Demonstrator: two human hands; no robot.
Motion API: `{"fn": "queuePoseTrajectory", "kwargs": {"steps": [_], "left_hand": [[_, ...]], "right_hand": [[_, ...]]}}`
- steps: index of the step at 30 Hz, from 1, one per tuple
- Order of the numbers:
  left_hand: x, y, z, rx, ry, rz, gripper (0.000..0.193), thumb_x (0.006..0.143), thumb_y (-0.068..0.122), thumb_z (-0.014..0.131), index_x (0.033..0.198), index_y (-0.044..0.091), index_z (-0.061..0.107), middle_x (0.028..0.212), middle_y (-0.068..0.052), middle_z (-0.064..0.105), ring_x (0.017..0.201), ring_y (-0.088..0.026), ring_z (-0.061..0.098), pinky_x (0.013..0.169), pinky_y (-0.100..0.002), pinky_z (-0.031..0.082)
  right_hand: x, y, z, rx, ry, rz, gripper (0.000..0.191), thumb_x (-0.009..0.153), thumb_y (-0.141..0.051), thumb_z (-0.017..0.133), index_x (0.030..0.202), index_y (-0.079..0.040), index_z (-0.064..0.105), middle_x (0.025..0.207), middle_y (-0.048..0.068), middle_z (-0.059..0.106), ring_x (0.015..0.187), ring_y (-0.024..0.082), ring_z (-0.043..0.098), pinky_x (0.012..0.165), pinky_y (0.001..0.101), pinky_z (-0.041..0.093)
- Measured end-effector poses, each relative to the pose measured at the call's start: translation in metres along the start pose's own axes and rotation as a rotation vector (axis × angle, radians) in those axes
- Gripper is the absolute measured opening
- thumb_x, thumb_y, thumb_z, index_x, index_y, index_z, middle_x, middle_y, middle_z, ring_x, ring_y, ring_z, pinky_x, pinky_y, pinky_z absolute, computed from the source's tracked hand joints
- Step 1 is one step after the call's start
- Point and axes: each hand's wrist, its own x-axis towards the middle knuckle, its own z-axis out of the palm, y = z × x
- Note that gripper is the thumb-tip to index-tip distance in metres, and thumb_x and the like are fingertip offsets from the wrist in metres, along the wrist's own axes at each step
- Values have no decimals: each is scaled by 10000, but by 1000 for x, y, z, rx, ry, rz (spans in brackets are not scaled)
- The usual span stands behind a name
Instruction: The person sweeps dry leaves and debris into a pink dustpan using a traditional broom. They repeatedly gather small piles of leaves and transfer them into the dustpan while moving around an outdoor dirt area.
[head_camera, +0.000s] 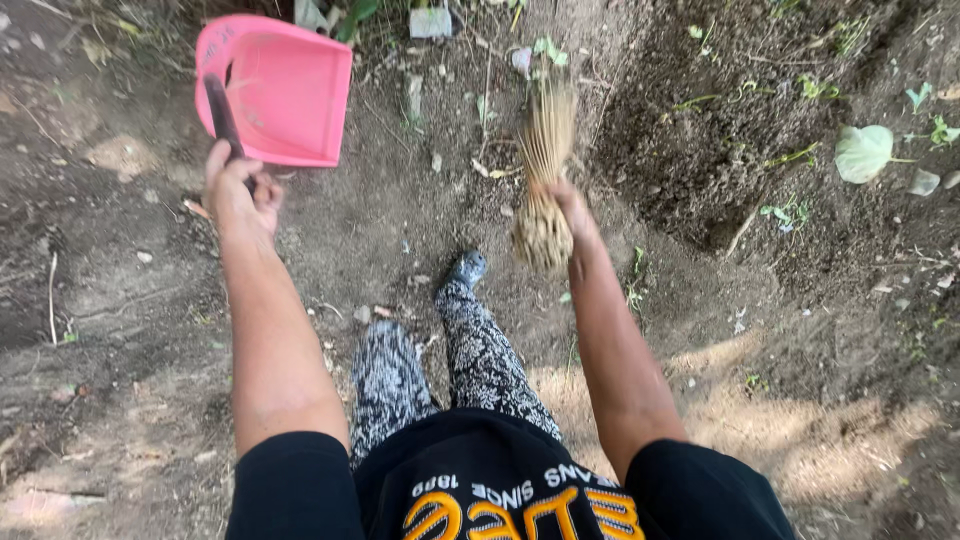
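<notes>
Left hand: (238, 188) fist wrapped round dark handle (221, 112) of pink plastic dustpan (283, 92), fingers curled tight, arm stretched fwd.
Pink plastic dustpan: upper left of view, open tray facing camera, tilted, rim edge down at the dirt; whether touching the ground, can't tell.
Right hand: (563, 198) clamped on bound end of straw-coloured bundle broom of thin sticks (545, 170), thumb side up, arm stretched fwd.
Broom: bristles fanned out away from body, blurred, tips over bare soil near centre top; thick bound butt sticking back toward legs.
Gap btw tools: dustpan and broom well apart, patch of brown dirt ground (400, 210) w/ small bits of litter between.
Legs: black-and-white patterned trousers (470, 350), one dark shoe (467, 268) planted between the two arms.
Torso: black shirt w/ orange and white print, bottom edge of view.
Surroundings: large pale green leaf (864, 152) on soil far right, small green sprouts scattered near it, darker dug-up earth upper right, sunlit patch lower right.
</notes>
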Motion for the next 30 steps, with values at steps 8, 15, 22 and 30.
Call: {"fn": "queuePoseTrajectory", "kwargs": {"steps": [8, 15, 22, 30], "left_hand": [[45, 20, 9, 40, -59, -24, 634, 811, -57, 569, 1409, 122, 458, 774, -67, 592, 442, -107, 417, 445, -276, 434], [64, 39, 31, 102, -42, -94, 684, 811, -57, 554, 1454, 143, 433, 694, -34, 527, 450, -84, 467, 436, -259, 453], [87, 93, 34, 104, 12, -117, 618, 804, -64, 553, 1403, 78, 498, 692, -19, 563, 463, -47, 473, 450, -213, 445], [105, 145, 66, 197, -17, -180, 383, 857, 20, 543, 1236, 29, 599, 715, -22, 591, 443, -27, 429, 419, -187, 423]], "right_hand": [[-71, -87, -4, 300, -252, -348, 942, 742, -64, 645, 1578, -141, 219, 1363, 176, 518, 860, 211, 638, 661, 345, 603], [21, -70, 2, 48, 122, -135, 769, 757, -85, 568, 1471, -95, 282, 1162, 206, 595, 805, 225, 680, 699, 340, 628], [93, -103, 109, 290, 105, 59, 524, 789, -197, 638, 1253, -63, 435, 801, 91, 640, 597, 189, 630, 498, 322, 560], [6, -196, 93, 494, -183, -363, 625, 843, -126, 644, 1398, -17, 380, 987, 155, 573, 675, 202, 641, 556, 289, 591]]}}
